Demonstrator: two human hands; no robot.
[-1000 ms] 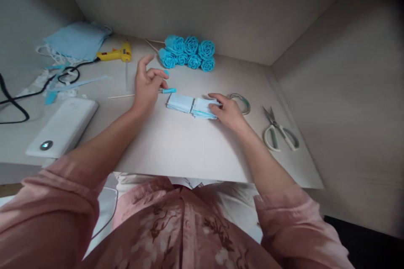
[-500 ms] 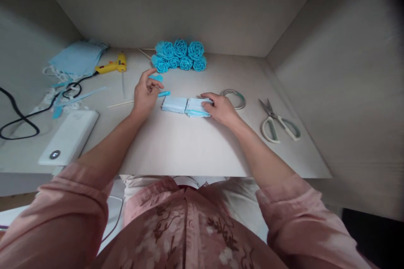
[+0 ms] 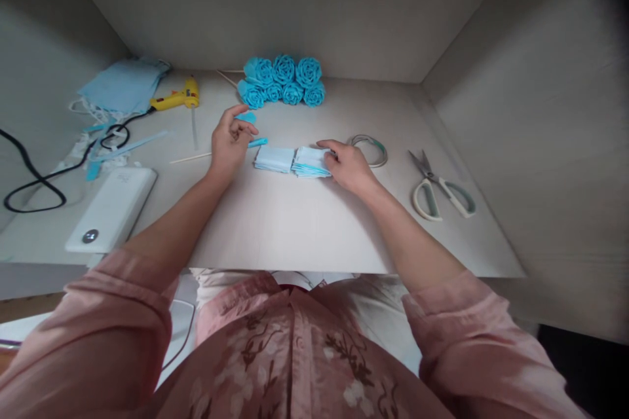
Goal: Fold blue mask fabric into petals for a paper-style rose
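Two small stacks of pale blue cut sheets lie side by side on the table: the left stack (image 3: 274, 159) and the right stack (image 3: 309, 162). My right hand (image 3: 348, 167) grips the right end of the right stack between thumb and fingers. My left hand (image 3: 230, 143) hovers left of the stacks, its index finger stretched out and the others loosely bent, with nothing visible in it. A thin wooden stick (image 3: 190, 158) passes behind that hand. A small blue roll (image 3: 258, 143) shows at its right side, and a blue piece (image 3: 247, 118) lies by the fingertips.
Several blue rosettes (image 3: 284, 70) on sticks lie at the back. A yellow glue gun (image 3: 177, 99), face masks (image 3: 122, 86), scraps, a black cable (image 3: 37, 177) and a white power bank (image 3: 112, 209) are left. To the right are coiled wire (image 3: 378, 150) and scissors (image 3: 430, 177).
My right thumb has drawn back slightly to the right along the stack. My left hand stays nearly as it was. The whole view has shifted a little.
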